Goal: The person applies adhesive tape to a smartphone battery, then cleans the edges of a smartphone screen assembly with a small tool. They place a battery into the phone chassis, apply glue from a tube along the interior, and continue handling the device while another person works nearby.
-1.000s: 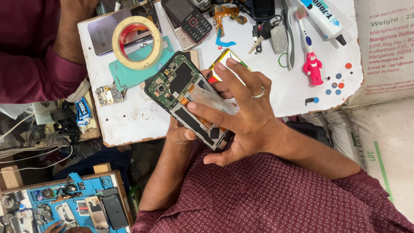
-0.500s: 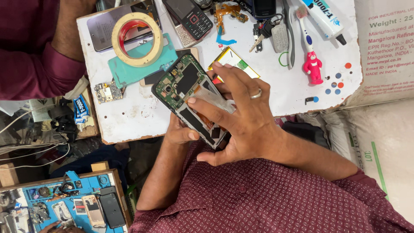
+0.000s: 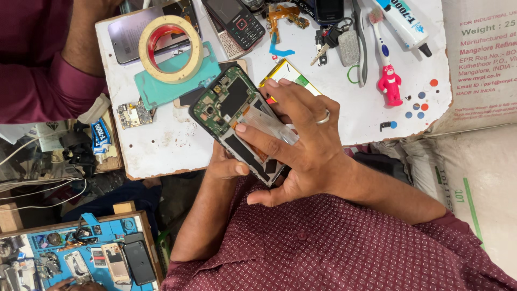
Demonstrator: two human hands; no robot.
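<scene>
An opened phone with its back cover off, showing a green circuit board and dark panels, is held tilted over the near edge of a white work board. My left hand cups it from underneath. My right hand, with a ring on one finger, lies across the phone. Its fingers press on a flat silvery piece in the phone's middle, and its thumb curls below the phone's lower end.
On the board lie a roll of tape on a teal sheet, a keypad phone, a yellow-green battery, keys, a toothbrush, a glue tube and a small circuit board. Another person's sleeved arm rests at top left. A blue parts tray sits lower left.
The phone and both hands have shifted slightly toward me. The yellow-green battery behind my right fingers shows more than before.
</scene>
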